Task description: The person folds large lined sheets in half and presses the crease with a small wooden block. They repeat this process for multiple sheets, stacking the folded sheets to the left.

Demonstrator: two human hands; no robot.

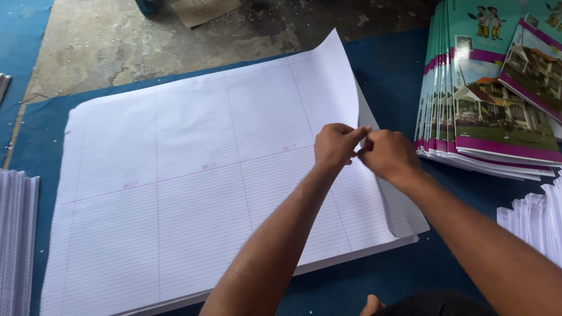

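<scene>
Blue cloth (386, 70) covers the work surface, with bare, stained concrete floor (117, 35) showing beyond its far edge. On the cloth lies a thick stack of large ruled sheets (175, 187), printed with pink margin lines that divide each sheet into page panels. You work at the stack's right edge, where the top sheet (345, 82) lifts and curls away from the ones beneath — its far right corner stands up and its underside shows as a shadowed fold.

Your left hand (335, 145) and right hand (386, 155) meet at that raised edge, fingertips drawn together in a pinch on the paper. Both hands are closed around the edge rather than spread flat; how many sheets sit between the fingers cannot be told from this view. Holding at the edge, near its middle, keeps the wide sheet from sagging at either end.

To your right, a fanned pile of notebook covers (492, 99) — teal and purple, pictured with a house — rests within reach, just beside the ruled stack. Nearer you on the right stand folded white bundles (535, 216); another white bundle (17, 234) sits at the left edge of the cloth. A scrap of brown cardboard (202, 10) lies on the floor.
</scene>
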